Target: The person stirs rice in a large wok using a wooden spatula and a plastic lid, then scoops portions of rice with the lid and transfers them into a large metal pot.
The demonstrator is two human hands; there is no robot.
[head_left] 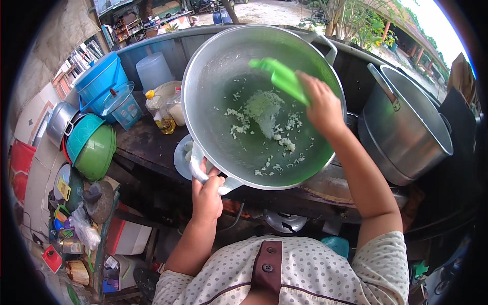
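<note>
A large, two-handled aluminium wok (213, 76) is in front of me, its inside facing up towards me. My left hand (207, 194) grips its near left loop handle (198, 169), thumb on top. In my right hand (322, 103) is a bright green plastic utensil (288, 82); it is blurred, so I cannot tell its exact kind. Its far end is over the upper part of the wok. White cooked rice (286, 143) lies in loose grains and small clumps across the wok's bottom, around a paler mass (263, 108) in the middle. A green tint covers the wok's right side.
A tall aluminium pot (404, 129) stands at the right. To the left are an oil bottle (162, 114), a plate (181, 164) with pale round items partly under the wok, a blue bucket (103, 82) and stacked basins (95, 152). A pot lid (284, 221) lies below the counter.
</note>
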